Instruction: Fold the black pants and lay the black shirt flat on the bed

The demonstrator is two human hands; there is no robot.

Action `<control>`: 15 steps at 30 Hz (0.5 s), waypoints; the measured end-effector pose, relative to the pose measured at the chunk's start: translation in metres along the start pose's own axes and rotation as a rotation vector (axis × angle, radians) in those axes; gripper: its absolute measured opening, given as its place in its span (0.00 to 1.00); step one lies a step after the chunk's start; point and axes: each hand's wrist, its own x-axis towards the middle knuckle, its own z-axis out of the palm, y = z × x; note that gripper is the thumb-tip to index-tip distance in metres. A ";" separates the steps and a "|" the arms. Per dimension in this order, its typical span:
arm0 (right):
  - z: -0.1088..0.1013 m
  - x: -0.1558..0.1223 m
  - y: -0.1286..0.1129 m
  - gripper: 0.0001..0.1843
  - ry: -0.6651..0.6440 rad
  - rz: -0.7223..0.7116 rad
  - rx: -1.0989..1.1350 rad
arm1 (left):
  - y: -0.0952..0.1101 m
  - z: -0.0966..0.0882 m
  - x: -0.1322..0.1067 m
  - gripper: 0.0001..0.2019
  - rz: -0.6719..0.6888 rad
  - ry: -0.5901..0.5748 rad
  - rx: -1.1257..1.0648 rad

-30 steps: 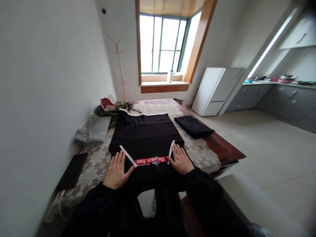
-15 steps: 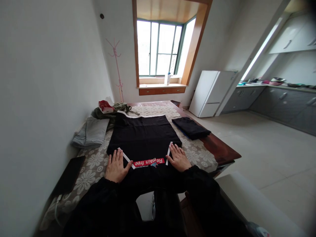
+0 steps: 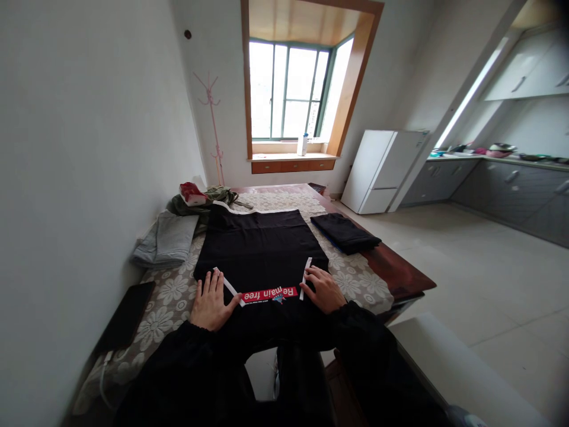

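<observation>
A black garment lies spread on the table, its far edge trimmed in white. Near me it bears a red print reading "Remain free", upside down from my side, between two white strips. My left hand rests flat on the garment's left part, fingers spread, thumb touching the lower end of the left white strip. On the right side, my right hand lies on the cloth beside the right white strip, its fingers somewhat bent and apart from the thumb. Neither hand visibly grips the fabric.
A folded black garment lies to the right on the patterned tablecloth. Folded grey clothing, a red-and-white tissue pack and a dark tablet-like device with a white cable are at the left, near the wall.
My right hand's fingers have bent and drawn back slightly from the top of the right white strip. My left hand stays flat in place. The view has tilted slightly.
</observation>
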 end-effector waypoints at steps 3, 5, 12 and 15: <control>-0.013 -0.001 -0.007 0.13 0.004 -0.070 0.101 | 0.000 0.000 0.000 0.48 -0.003 0.006 -0.008; -0.028 -0.001 -0.022 0.11 -0.011 -0.106 0.190 | 0.000 0.001 0.000 0.48 0.003 0.016 -0.007; -0.144 -0.033 -0.152 0.15 -0.038 -0.492 0.926 | -0.001 0.002 0.000 0.49 0.010 0.018 0.002; -0.207 -0.059 -0.197 0.13 0.012 -0.614 0.950 | 0.000 0.000 -0.001 0.48 0.016 0.008 0.005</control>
